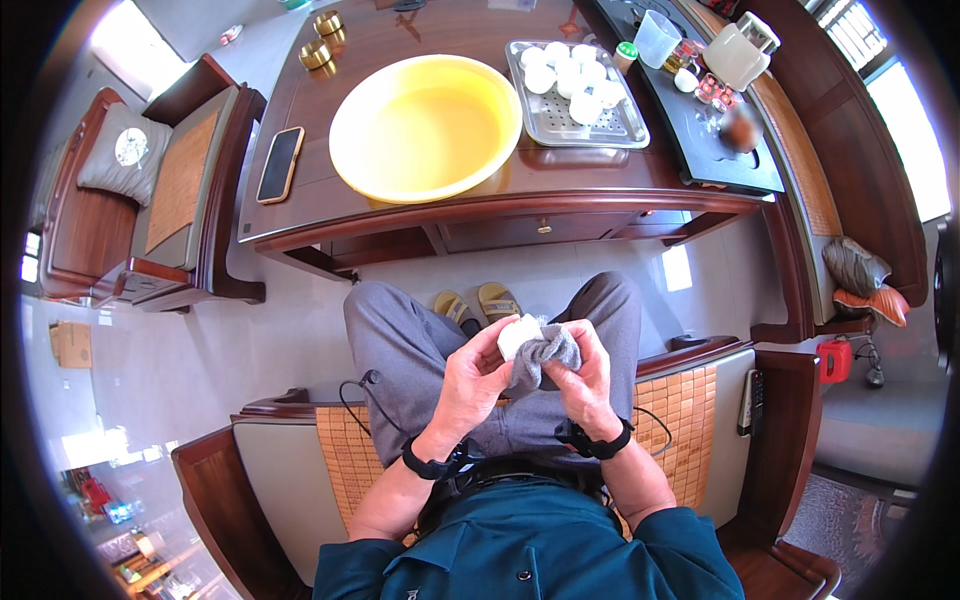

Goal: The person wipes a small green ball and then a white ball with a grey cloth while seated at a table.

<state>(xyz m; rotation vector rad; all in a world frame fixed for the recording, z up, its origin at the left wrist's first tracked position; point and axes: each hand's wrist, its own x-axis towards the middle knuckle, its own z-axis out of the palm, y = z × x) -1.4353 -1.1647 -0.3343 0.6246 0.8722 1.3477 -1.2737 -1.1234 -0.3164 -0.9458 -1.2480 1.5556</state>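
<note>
My left hand (472, 379) holds a small white cup (517, 337) above my lap, fingers curled around its side. In my right hand (586, 375) is a bunched grey cloth (546, 352), pressed against the cup and hiding part of it. On the table ahead stands a large yellow plastic basin (349, 154) that appears to hold water. To its right, a perforated metal tray (551, 133) carries several white cups (585, 109) like the one in my hand.
A phone (281, 165) lies left of the basin on the dark wooden table (480, 196). Two brass-coloured rings or bowls (315, 54) sit behind it. At the right, a black tea tray (720, 161) bears a clear plastic pitcher (658, 39) and a cream-coloured container (735, 58).
</note>
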